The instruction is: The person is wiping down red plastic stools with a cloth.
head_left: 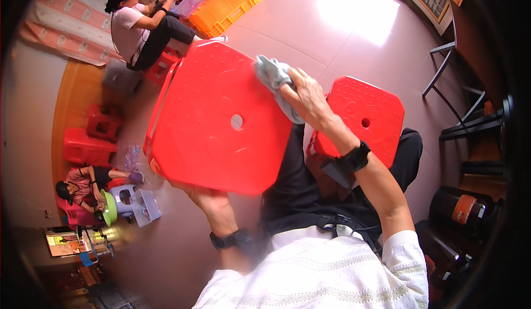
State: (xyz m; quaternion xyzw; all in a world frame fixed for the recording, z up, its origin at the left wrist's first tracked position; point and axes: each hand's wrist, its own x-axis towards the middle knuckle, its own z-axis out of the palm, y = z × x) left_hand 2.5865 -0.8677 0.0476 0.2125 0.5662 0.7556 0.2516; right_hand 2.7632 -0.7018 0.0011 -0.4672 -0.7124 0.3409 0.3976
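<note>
A large red plastic stool [204, 143] is tilted up in front of me, its square seat with cut corners and a round centre hole facing me. My left hand [206, 199] holds it from beneath at its lower edge; the seat hides the fingers. At the upper right edge of the seat, my right hand [310, 99] grips a bunched grey-blue cloth [272, 75] against the red plastic. Part of the cloth hangs down past the rim. Just right of it, by my legs, stands a second red stool [381, 107], apart from both hands.
Ahead on the left, a person [130, 32] sits beside an orange crate [227, 7]. Another person [83, 187] sits at far left near a green basin [109, 208] and clear bin [146, 206]. Red stools [88, 146] stand by the wall. Dark bottles [462, 206] are at right.
</note>
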